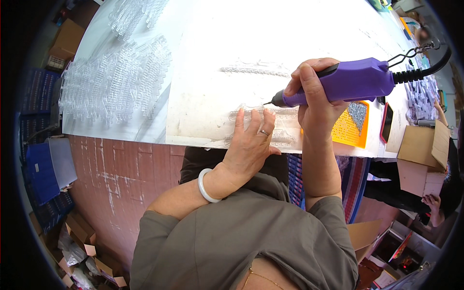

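Clear strip (pixel 270 115) lies flat on the white table (pixel 208 72) near its front edge, and we press it down with our left hand (pixel 249 145), fingers spread flat and gripping nothing. Our right hand (pixel 311 92) is wrapped tight around the purple tool (pixel 348 82), whose tip sits just above the strip. Clear parts (pixel 116 82) are piled to the left; an orange tray (pixel 350 126) sits behind our right wrist.

Matt purple plastic on the handheld tool (pixel 355 79), dark metal at its tip, ribbed black rubber on its cord. Clear glossy plastic pieces (pixel 116 79), heaped on a smooth white counter (pixel 299 34) scuffed grey near the front edge. Perforated orange plastic tray (pixel 349 129). Smooth pale glossy bangle (pixel 205 186). Soft matt grey-green cloth shirt (pixel 241 241). Brown matt cardboard boxes (pixel 423 154).
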`<state>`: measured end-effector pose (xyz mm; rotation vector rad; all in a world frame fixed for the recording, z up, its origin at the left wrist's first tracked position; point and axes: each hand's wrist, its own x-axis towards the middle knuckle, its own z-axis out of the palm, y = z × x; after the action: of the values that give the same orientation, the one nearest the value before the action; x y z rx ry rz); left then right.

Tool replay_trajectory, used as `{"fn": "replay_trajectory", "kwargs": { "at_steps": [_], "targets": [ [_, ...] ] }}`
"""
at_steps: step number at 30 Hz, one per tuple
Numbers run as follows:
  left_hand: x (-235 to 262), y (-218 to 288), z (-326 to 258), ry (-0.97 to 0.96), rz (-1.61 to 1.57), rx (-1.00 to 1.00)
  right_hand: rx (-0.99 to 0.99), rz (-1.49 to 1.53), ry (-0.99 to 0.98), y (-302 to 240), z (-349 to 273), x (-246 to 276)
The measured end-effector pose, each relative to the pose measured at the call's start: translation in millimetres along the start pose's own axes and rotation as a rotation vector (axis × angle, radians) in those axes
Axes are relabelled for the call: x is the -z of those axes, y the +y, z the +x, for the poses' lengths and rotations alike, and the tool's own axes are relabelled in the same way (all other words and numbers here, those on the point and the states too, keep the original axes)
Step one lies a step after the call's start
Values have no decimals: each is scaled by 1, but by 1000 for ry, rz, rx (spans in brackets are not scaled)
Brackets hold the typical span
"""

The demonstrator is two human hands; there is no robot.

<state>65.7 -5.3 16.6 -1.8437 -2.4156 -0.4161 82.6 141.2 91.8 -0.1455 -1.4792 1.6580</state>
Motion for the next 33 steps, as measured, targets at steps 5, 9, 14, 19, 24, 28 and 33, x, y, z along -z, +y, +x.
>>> {"fn": "replay_trajectory", "kwargs": {
  "at_steps": [5,9,14,19,24,28,33],
  "targets": [
    [2,0,-1,-12,-4,3,24,11,9,0,-1,1],
    [2,-1,-1,-5,-7,-3,40,6,6,-1,-1,1],
    [1,-1,-1,-3,-6,-1,77,7,18,-2,-4,-1],
    [-1,-1,-2,-7,2,-5,99,-27,-4,0,-4,-1],
    [1,-1,-2,-8,9,-2,60,-20,-2,0,-6,-3],
    [1,-3,-1,48,-99,20,86,-18,-14,-3,-5,-4],
    [9,-14,2,179,-275,39,98,-4,15,-14,-4,0]
  ]
}}
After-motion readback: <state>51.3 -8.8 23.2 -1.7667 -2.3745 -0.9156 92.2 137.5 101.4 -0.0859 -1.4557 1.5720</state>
